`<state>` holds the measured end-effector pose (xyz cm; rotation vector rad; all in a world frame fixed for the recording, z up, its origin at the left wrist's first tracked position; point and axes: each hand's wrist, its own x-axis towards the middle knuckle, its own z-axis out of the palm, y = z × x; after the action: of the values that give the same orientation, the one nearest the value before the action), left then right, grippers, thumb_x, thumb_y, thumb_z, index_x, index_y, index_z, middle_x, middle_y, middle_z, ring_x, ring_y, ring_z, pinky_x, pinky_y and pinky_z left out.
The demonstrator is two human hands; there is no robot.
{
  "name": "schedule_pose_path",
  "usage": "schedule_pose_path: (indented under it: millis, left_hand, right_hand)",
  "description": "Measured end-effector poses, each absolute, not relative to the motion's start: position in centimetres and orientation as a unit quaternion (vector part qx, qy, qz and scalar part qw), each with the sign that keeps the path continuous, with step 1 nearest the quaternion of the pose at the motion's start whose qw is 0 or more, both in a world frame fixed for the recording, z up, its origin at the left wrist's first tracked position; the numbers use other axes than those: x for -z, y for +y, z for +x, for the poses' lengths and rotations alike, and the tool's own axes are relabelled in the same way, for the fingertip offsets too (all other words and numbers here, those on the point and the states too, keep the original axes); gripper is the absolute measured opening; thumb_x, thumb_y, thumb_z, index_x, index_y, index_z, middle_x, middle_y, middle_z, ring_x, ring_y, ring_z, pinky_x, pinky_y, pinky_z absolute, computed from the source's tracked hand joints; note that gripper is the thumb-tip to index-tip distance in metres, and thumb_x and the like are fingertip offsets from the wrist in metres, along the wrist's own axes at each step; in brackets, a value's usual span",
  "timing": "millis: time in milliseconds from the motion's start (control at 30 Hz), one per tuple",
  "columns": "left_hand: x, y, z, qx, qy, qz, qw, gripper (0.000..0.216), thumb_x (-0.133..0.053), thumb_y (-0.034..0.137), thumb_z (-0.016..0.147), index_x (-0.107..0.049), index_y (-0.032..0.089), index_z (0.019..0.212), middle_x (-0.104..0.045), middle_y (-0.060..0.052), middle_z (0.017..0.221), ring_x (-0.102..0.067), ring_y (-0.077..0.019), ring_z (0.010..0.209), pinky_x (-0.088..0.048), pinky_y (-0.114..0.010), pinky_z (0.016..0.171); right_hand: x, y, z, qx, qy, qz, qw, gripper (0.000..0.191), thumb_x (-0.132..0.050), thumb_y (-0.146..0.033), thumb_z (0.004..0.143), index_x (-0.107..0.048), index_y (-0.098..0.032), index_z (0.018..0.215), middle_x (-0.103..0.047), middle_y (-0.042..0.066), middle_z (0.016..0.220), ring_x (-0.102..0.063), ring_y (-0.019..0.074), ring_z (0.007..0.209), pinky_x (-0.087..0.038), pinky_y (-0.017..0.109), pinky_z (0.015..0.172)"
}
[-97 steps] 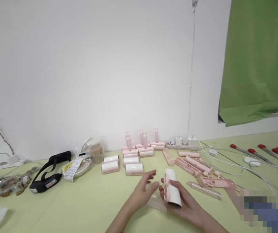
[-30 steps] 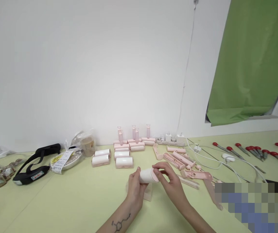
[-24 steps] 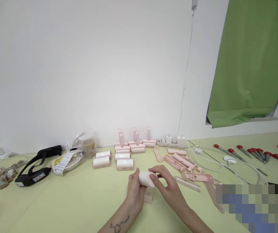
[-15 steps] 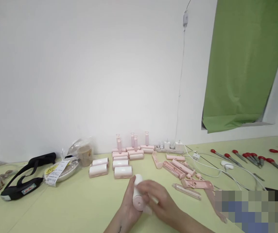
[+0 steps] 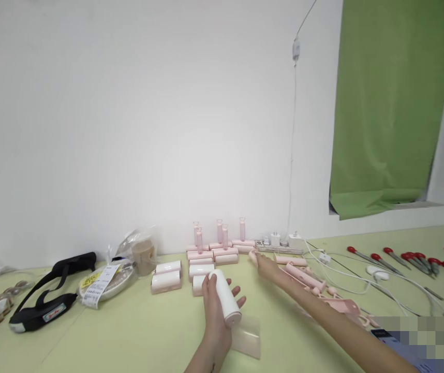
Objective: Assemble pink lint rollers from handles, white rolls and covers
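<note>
My left hand, below the middle of the view, is wrapped round a white lint roller roll with a pink end cap. From the roll's lower end a clear film sheet hangs over the table. Farther off, my right hand reaches to a pink plastic cover, its fingers closed on it; the hand hides much of the piece. Beyond the left hand lie several white rolls in pink cases. Other pink plastic parts lie beneath and beside my right forearm.
Small pink tubes stand on pink rollers near the wall. A power strip with chargers and white cables is at the back right. Red-handled tools lie farther right. Left are a black strap, a wrapped bowl and a cup.
My right hand has left the white roll and reached forward to the pink cover. The left hand keeps the roll, now tilted, with the clear sheet spread out below. The view has shifted slightly.
</note>
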<state>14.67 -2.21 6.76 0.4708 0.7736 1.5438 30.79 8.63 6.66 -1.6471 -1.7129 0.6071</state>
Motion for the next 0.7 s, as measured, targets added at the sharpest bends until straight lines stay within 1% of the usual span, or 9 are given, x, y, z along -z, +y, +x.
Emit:
schedule_pose_path:
  millis: [100,167,200,233,300,433,533,633,700]
  left_hand:
    - [-6.5,-2.1,14.4,-0.690,0.345,0.207,0.602,0.038,-0.050,0.041,0.075,-0.034,0.028,0.107,-0.055,-0.002,0.081,-0.063,-0.0200,0.070,-0.051,-0.035,0.062]
    - [-6.3,-2.0,14.6,-0.697,0.345,0.212,0.592,0.037,-0.049,0.042,0.076,-0.033,0.028,0.107,-0.054,-0.002,0.080,-0.063,-0.0192,0.070,-0.051,-0.034,0.063]
    - [-6.1,-2.0,14.9,-0.698,0.344,0.219,0.589,0.038,-0.049,0.042,0.076,-0.033,0.029,0.107,-0.054,-0.001,0.081,-0.063,-0.0186,0.070,-0.051,-0.033,0.064]
    - [-5.9,-2.1,15.2,-0.697,0.345,0.226,0.587,0.039,-0.049,0.042,0.076,-0.032,0.029,0.108,-0.054,-0.001,0.081,-0.063,-0.0179,0.070,-0.051,-0.031,0.064]
    - [-5.7,-2.5,16.1,-0.689,0.354,0.245,0.583,0.041,-0.049,0.043,0.075,-0.032,0.029,0.110,-0.055,-0.001,0.083,-0.062,-0.0162,0.070,-0.050,-0.028,0.062]
    - [-6.0,-3.9,17.5,-0.661,0.404,0.279,0.568,0.042,-0.046,0.047,0.075,-0.036,0.028,0.111,-0.056,-0.001,0.079,-0.059,-0.0148,0.067,-0.048,-0.023,0.058]
    - [-6.6,-4.8,18.0,-0.656,0.410,0.305,0.555,0.043,-0.045,0.048,0.075,-0.036,0.028,0.113,-0.055,0.000,0.080,-0.058,-0.0141,0.066,-0.047,-0.022,0.058]
    - [-6.7,-5.3,18.2,-0.650,0.409,0.322,0.554,0.044,-0.043,0.049,0.076,-0.034,0.028,0.114,-0.056,-0.002,0.089,-0.058,-0.0143,0.069,-0.046,-0.023,0.059]
    - [-6.6,-5.4,18.3,-0.634,0.415,0.335,0.560,0.048,-0.043,0.050,0.076,-0.031,0.028,0.116,-0.056,-0.003,0.091,-0.058,-0.0152,0.070,-0.046,-0.024,0.061]
  right_hand:
    - [-7.3,5.3,31.4,-0.300,-0.660,-0.593,0.352,0.031,-0.033,-0.036,0.086,-0.048,-0.017,0.106,-0.055,0.008,0.099,-0.055,0.0174,0.080,-0.046,0.029,0.065]
    - [-7.7,2.1,31.0,-0.364,-0.656,-0.547,0.373,0.036,-0.036,-0.045,0.083,-0.049,-0.020,0.104,-0.056,0.005,0.091,-0.055,0.0155,0.072,-0.046,0.027,0.060]
    - [-7.7,0.4,30.4,-0.422,-0.631,-0.505,0.411,0.036,-0.040,-0.047,0.080,-0.051,-0.019,0.098,-0.056,0.005,0.086,-0.054,0.0156,0.070,-0.045,0.027,0.061]
    - [-7.7,-1.2,29.7,-0.470,-0.605,-0.463,0.446,0.034,-0.044,-0.048,0.078,-0.053,-0.018,0.092,-0.055,0.005,0.085,-0.053,0.0159,0.073,-0.044,0.027,0.066]
    - [-7.3,-4.0,28.1,-0.502,-0.561,-0.427,0.501,0.032,-0.044,-0.049,0.078,-0.053,-0.019,0.084,-0.055,0.004,0.086,-0.051,0.0167,0.080,-0.042,0.028,0.072]
    - [-6.1,-6.3,25.9,-0.491,-0.528,-0.414,0.555,0.032,-0.043,-0.051,0.077,-0.046,-0.023,0.091,-0.049,0.003,0.101,-0.049,0.0175,0.088,-0.041,0.027,0.075]
    - [-5.8,-6.4,26.0,-0.471,-0.534,-0.419,0.564,0.033,-0.038,-0.053,0.079,-0.042,-0.023,0.092,-0.043,0.004,0.111,-0.047,0.0184,0.096,-0.043,0.027,0.072]
    - [-5.7,-6.5,26.2,-0.475,-0.544,-0.433,0.540,0.033,-0.033,-0.054,0.080,-0.039,-0.024,0.094,-0.043,0.004,0.109,-0.049,0.0191,0.092,-0.047,0.027,0.060]
    - [-5.5,-6.7,25.9,-0.446,-0.550,-0.449,0.545,0.033,-0.032,-0.054,0.080,-0.040,-0.024,0.092,-0.043,0.004,0.106,-0.049,0.0196,0.092,-0.048,0.028,0.060]
